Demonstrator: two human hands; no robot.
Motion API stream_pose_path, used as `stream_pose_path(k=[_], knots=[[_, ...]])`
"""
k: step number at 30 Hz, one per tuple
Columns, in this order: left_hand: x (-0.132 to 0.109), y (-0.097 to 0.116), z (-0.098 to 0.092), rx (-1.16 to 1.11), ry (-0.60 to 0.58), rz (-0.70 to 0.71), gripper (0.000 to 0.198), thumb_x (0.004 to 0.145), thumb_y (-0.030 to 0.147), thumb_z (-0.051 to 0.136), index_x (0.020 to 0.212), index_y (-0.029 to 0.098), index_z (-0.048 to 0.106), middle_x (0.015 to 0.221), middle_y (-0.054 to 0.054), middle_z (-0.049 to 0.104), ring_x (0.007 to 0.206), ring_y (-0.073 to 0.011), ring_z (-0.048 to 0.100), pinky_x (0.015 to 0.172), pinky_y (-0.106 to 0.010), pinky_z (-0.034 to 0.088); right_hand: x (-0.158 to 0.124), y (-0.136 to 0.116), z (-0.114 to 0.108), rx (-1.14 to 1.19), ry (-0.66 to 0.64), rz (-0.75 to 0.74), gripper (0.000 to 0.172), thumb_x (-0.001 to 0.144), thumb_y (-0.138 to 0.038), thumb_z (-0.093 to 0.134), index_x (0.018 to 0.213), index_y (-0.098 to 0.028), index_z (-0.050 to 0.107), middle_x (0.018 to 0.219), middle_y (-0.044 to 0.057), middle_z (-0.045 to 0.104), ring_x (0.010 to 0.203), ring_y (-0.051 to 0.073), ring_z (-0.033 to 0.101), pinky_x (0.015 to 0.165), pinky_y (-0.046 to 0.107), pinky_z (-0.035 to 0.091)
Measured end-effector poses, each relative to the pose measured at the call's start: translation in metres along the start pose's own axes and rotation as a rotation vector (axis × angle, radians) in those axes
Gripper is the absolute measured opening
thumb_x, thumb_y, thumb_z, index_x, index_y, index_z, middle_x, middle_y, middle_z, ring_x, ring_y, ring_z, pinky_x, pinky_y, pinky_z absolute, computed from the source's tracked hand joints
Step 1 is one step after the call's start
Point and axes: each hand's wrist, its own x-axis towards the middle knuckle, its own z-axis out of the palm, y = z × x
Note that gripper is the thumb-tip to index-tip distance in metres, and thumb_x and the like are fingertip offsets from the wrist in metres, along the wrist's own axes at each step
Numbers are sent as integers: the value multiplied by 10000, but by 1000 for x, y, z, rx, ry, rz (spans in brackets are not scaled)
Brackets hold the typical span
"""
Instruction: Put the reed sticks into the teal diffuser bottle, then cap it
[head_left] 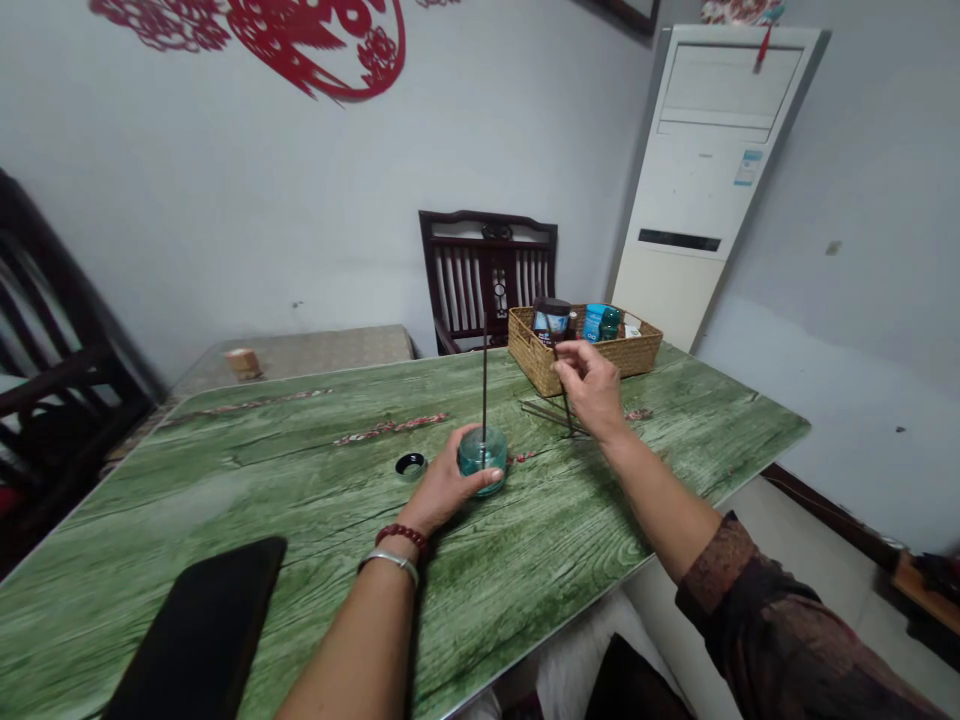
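A dark chair (498, 282) stands near an air conditioner (694, 185)

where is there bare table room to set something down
The widest free patch of green table lies left of the black round piece, behind the dark flat object; another, between the forearms. It is crowded around the jar in the left hand, and where the basket, loose sticks and right hand bunch.
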Motion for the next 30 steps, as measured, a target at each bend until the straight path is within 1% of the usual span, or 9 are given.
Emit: stream_pose_path(k=[3,6,9,14,17,20,24,27,30], knots=[[0,0,0,-9,3,17,761,664,466,772,1291,169,458,1216,-123,634,1114,-281,615,1008,-441,452,10,-26,8,324,58,37,158,862,-319,583,979,-218,551,833,6,675,724,145,638,701,279,518],[0,-1,0,-13,-1,24,758,671,460,768,1295,164,455,1222,-127,626,1113,-275,611,1014,-441,447,11,-40,22,503,41,78,166,856,-333,597,952,-228,512,830,2,677,703,128,641,647,256,528],[0,-1,0,-22,4,31,749,663,454,774,1284,172,465,1216,-120,629,1120,-278,608,1020,-447,441,8,-40,40,539,-1,127,174,831,-334,615,917,-228,507,807,-10,673,686,116,644,610,233,526],[0,-1,0,-34,9,42,757,646,451,781,1279,169,477,1191,-118,644,1113,-287,614,1000,-443,454,-3,-23,68,550,-75,193,158,793,-295,623,881,-220,517,741,-25,666,671,125,654,584,225,516],[1,-1,0,-33,8,50,757,647,458,775,1281,171,477,1192,-113,642,1109,-289,612,1004,-455,451,-13,-12,79,455,-157,217,128,776,-274,633,866,-211,566,713,-27,673,619,125,631,576,234,503],[1,-1,0,-22,11,50,755,648,471,773,1276,174,477,1204,-110,634,1131,-294,601,1019,-462,442,-18,-5,78,313,-218,180,117,777,-277,649,869,-205,646,757,-12,694,675,141,641,627,252,511],[1,-2,0,-26,16,31,768,636,465,787,1279,181,478,1186,-112,648,1119,-297,612,1010,-456,450,-16,11,50,79,-169,79,148,839,-303,612,908,-209,702,834,0,719,739,152,644,725,270,502],[1,-2,0,-30,10,11,765,637,461,790,1280,186,478,1196,-115,645,1109,-294,618,1011,-456,450,-19,38,24,-217,-127,62,173,887,-266,559,925,-199,715,858,21,717,787,163,639,786,270,472],[0,-2,-1,-36,1,-9,763,645,455,780,1288,190,466,1184,-109,645,1100,-291,623,1015,-468,450,-33,70,7,-550,-203,95,217,914,-220,525,984,-197,729,963,65,710,927,189,618,867,278,432]])
